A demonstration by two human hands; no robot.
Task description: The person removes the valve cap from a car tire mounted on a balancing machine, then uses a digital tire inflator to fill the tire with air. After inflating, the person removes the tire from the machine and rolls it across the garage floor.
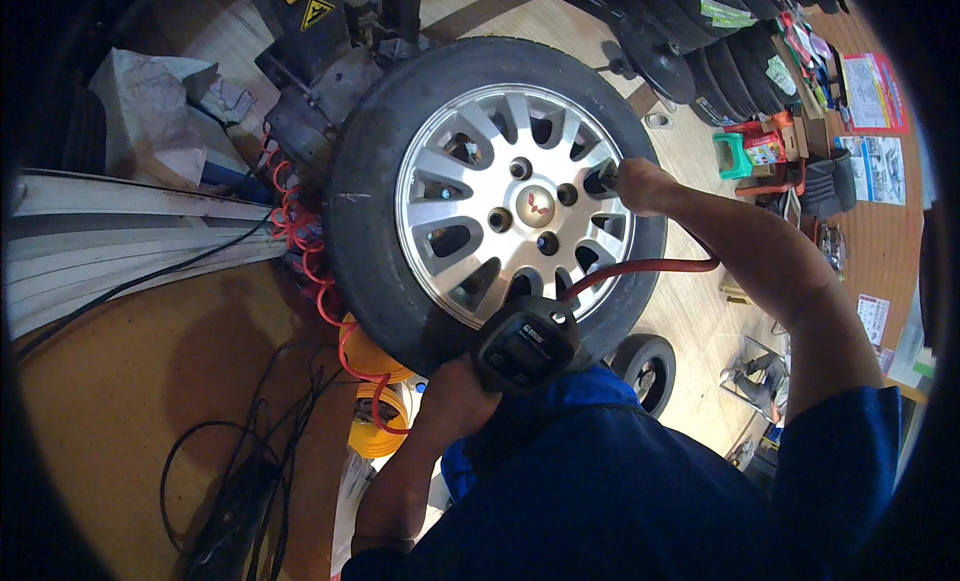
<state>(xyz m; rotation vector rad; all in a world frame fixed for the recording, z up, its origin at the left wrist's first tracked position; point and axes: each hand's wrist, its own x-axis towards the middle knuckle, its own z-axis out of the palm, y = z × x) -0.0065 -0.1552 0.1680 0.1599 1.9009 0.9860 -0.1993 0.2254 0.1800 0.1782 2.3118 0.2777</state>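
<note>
A car wheel [437,206], a silver alloy rim inside a black tire, fills the middle of the view with its outer face toward me. My left hand [458,399] is closed round a black tire inflator gauge [525,347] in front of the tire's near edge. From the gauge a short red hose [640,268] runs right and bends up behind my right wrist. My right hand [645,187] is closed at the rim's right side, gripping a small dark hose fitting [606,175] against the rim. Its contact with the valve is too small to make out.
A coiled red air line [318,271] hangs left of the tire, near yellow buckets [378,436]. Black cables [262,441] dangle at lower left. Dark machinery [310,91] stands behind the wheel. Stacked tires [735,76] and a green stool [733,156] are at far right; another tire [645,371] is nearer.
</note>
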